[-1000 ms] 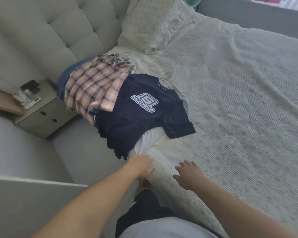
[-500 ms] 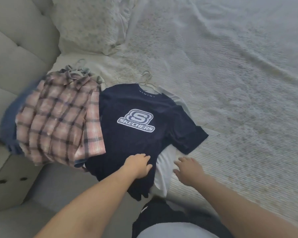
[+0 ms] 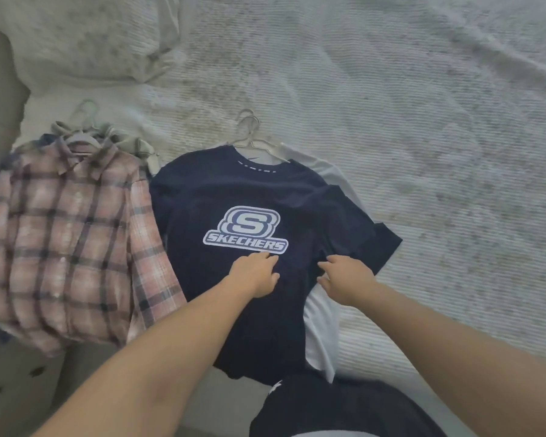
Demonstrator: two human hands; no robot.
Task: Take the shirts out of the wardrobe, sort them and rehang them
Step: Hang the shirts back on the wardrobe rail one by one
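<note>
1. The light is soft, even daylight with a washed-out, low-contrast look; its source cannot be told
2. Shadows are faint, lying just under the folds of the bedspread (image 3: 391,121)
3. No glare shows
4. Wide-angle bending curves the frame's edges
5. The plaid shirt (image 3: 70,234) at the left is smeared by blur, while the navy T-shirt (image 3: 234,190) logo reads sharply
</note>
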